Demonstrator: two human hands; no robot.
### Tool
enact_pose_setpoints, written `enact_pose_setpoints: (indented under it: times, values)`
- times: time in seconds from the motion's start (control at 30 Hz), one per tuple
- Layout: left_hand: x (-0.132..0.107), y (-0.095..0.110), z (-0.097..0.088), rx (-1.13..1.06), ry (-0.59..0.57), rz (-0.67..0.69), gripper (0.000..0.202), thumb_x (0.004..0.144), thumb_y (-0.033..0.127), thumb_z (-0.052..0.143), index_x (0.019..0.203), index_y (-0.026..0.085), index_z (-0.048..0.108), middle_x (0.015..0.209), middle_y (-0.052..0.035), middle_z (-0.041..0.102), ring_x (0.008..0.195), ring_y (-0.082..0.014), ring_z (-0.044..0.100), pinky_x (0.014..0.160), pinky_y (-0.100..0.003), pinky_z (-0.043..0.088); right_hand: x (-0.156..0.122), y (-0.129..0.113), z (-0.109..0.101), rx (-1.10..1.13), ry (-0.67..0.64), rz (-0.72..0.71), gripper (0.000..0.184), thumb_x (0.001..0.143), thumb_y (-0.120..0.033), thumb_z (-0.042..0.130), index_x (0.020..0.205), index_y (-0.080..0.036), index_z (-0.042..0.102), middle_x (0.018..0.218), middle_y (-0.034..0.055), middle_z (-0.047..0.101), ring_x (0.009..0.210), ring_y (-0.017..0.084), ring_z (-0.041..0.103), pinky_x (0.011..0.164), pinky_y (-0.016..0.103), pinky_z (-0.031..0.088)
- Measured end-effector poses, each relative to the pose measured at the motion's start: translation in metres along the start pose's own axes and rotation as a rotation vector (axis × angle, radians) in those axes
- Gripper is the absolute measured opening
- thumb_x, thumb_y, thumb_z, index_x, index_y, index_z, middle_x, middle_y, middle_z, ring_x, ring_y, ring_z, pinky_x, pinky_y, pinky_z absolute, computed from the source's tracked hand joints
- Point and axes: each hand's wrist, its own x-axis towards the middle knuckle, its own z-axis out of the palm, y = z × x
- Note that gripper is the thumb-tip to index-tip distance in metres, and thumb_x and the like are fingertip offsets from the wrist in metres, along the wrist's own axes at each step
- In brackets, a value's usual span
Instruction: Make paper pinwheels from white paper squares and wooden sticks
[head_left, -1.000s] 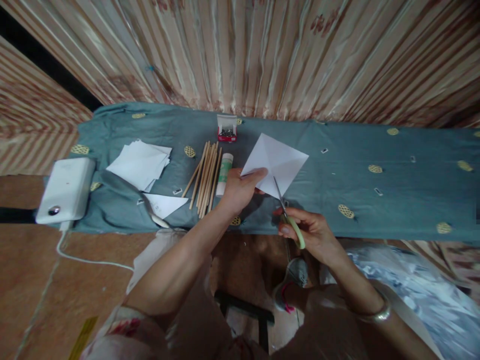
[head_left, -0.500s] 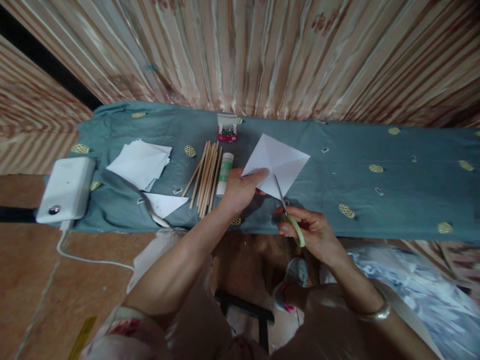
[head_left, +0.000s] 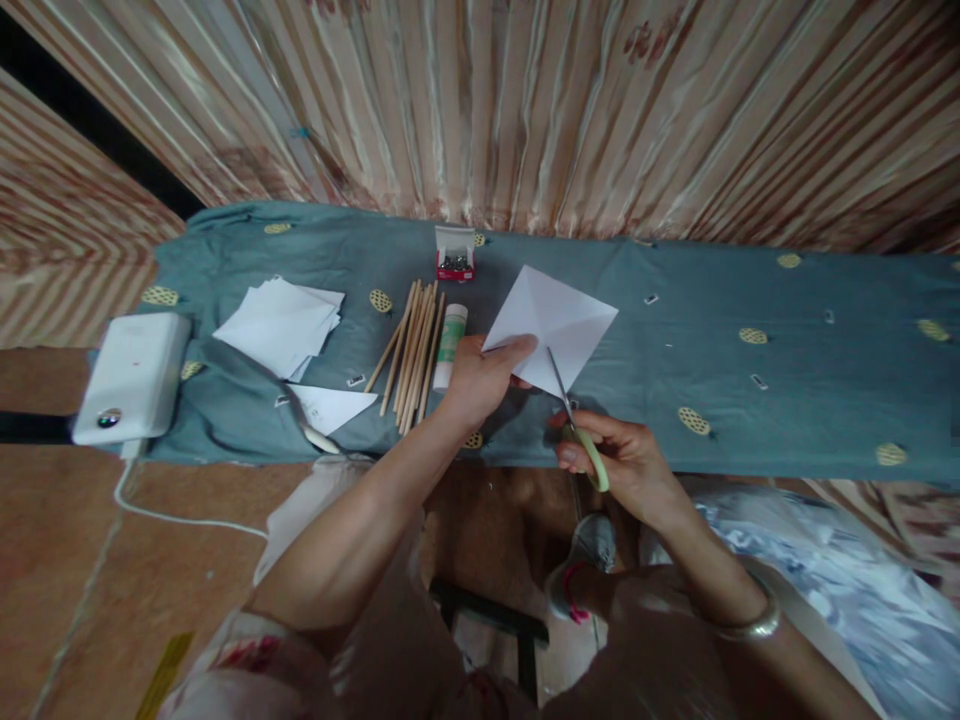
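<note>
A square sheet of white paper (head_left: 566,315) with crossing fold lines is pinched at its left corner by my left hand (head_left: 484,378), thumb on top. My right hand (head_left: 619,455) grips scissors (head_left: 590,455) with pale green handles. Their blades lie along the sheet's near corner, the tip close to the middle where the folds cross. Whether the blades are parted is hard to make out. Left of my left hand stand out a white and green glue stick (head_left: 450,345) and a bundle of several thin wooden sticks (head_left: 412,355).
A red and white box (head_left: 455,262) of small metal pieces stands open at the back. On the left lie a stack of white paper (head_left: 277,325), a folded paper triangle (head_left: 330,408) and a white device (head_left: 133,378) with a cable. Teal cloth (head_left: 720,400) covers the table.
Almost nothing differs. The paper and the scissors have shifted very slightly, and both hands keep their grip.
</note>
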Motion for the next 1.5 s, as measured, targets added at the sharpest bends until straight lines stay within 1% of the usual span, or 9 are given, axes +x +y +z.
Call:
enact_pose_setpoints:
  times: [0.13, 0.3, 0.5, 0.73, 0.97, 1.07, 1.27, 1.37, 1.5]
  values:
    - [-0.001, 0.001, 0.0, 0.007, 0.001, -0.02, 0.016, 0.067, 0.031, 0.07, 0.067, 0.015, 0.068, 0.066, -0.0039, 0.068, 0.061, -0.0167, 0.062, 0.047, -0.024, 0.051, 0.0, 0.001, 0.001, -0.011, 0.011, -0.01, 0.041, 0.066, -0.053, 0.077, 0.087, -0.019, 0.072, 0.057, -0.0021, 0.06, 0.05, 0.01, 0.05, 0.044, 0.021, 0.04]
    - [-0.001, 0.001, 0.0, -0.017, 0.0, -0.01, 0.017, 0.065, 0.031, 0.072, 0.067, 0.014, 0.068, 0.066, -0.0041, 0.068, 0.059, -0.0157, 0.061, 0.046, -0.024, 0.051, 0.001, -0.002, 0.002, 0.032, 0.024, 0.011, 0.04, 0.063, -0.052, 0.08, 0.085, -0.02, 0.072, 0.055, -0.0021, 0.061, 0.047, 0.01, 0.05, 0.043, 0.021, 0.042]
    - [-0.003, 0.002, -0.001, -0.014, -0.008, -0.015, 0.019, 0.066, 0.032, 0.072, 0.07, 0.014, 0.067, 0.068, -0.0043, 0.068, 0.063, -0.0186, 0.064, 0.049, -0.027, 0.053, 0.001, -0.003, 0.002, 0.005, 0.022, 0.023, 0.041, 0.064, -0.052, 0.079, 0.086, -0.02, 0.072, 0.057, -0.001, 0.064, 0.05, 0.011, 0.055, 0.046, 0.023, 0.047]
    - [-0.004, 0.004, -0.002, -0.014, -0.005, -0.005, 0.018, 0.066, 0.032, 0.071, 0.068, 0.014, 0.067, 0.066, -0.0039, 0.068, 0.064, -0.0181, 0.064, 0.048, -0.025, 0.052, 0.002, -0.003, 0.003, 0.052, 0.024, 0.053, 0.041, 0.061, -0.049, 0.081, 0.086, -0.018, 0.071, 0.055, -0.0024, 0.062, 0.048, 0.011, 0.054, 0.047, 0.022, 0.047]
    - [-0.001, 0.002, -0.003, -0.008, 0.004, -0.013, 0.021, 0.065, 0.033, 0.073, 0.068, 0.014, 0.066, 0.066, -0.0057, 0.068, 0.067, -0.0218, 0.067, 0.05, -0.028, 0.053, 0.001, 0.0, 0.003, -0.004, -0.027, 0.005, 0.042, 0.067, -0.054, 0.077, 0.089, -0.019, 0.07, 0.056, -0.0028, 0.059, 0.051, 0.011, 0.052, 0.048, 0.022, 0.044]
    - [0.0, 0.006, -0.005, -0.016, 0.01, -0.003, 0.021, 0.064, 0.033, 0.073, 0.07, 0.014, 0.067, 0.068, -0.0054, 0.069, 0.065, -0.02, 0.066, 0.051, -0.027, 0.053, 0.001, 0.002, 0.002, -0.034, -0.069, -0.008, 0.04, 0.071, -0.053, 0.074, 0.092, -0.019, 0.07, 0.059, -0.0028, 0.058, 0.055, 0.011, 0.051, 0.05, 0.022, 0.043]
    - [0.01, 0.017, -0.017, -0.04, 0.083, 0.052, 0.022, 0.061, 0.033, 0.074, 0.071, 0.015, 0.068, 0.072, -0.0061, 0.071, 0.066, -0.0193, 0.066, 0.053, -0.027, 0.052, 0.001, 0.005, -0.008, -0.047, -0.154, 0.025, 0.04, 0.073, -0.053, 0.073, 0.093, -0.019, 0.069, 0.067, -0.0005, 0.062, 0.059, 0.012, 0.055, 0.054, 0.023, 0.044]
    - [0.012, 0.018, -0.021, -0.057, 0.097, 0.065, 0.023, 0.058, 0.033, 0.076, 0.07, 0.015, 0.068, 0.07, -0.0053, 0.071, 0.064, -0.0185, 0.065, 0.055, -0.027, 0.051, 0.002, 0.003, -0.016, -0.015, -0.105, 0.027, 0.041, 0.07, -0.053, 0.075, 0.093, -0.019, 0.069, 0.069, 0.0006, 0.065, 0.062, 0.013, 0.057, 0.056, 0.024, 0.046]
    - [0.008, 0.015, -0.018, 0.025, 0.065, 0.027, 0.021, 0.056, 0.032, 0.077, 0.063, 0.014, 0.068, 0.062, -0.0035, 0.068, 0.057, -0.0161, 0.061, 0.055, -0.027, 0.049, 0.008, -0.001, -0.03, 0.095, 0.106, 0.003, 0.043, 0.067, -0.053, 0.078, 0.094, -0.02, 0.069, 0.071, 0.0016, 0.069, 0.061, 0.013, 0.06, 0.058, 0.025, 0.049]
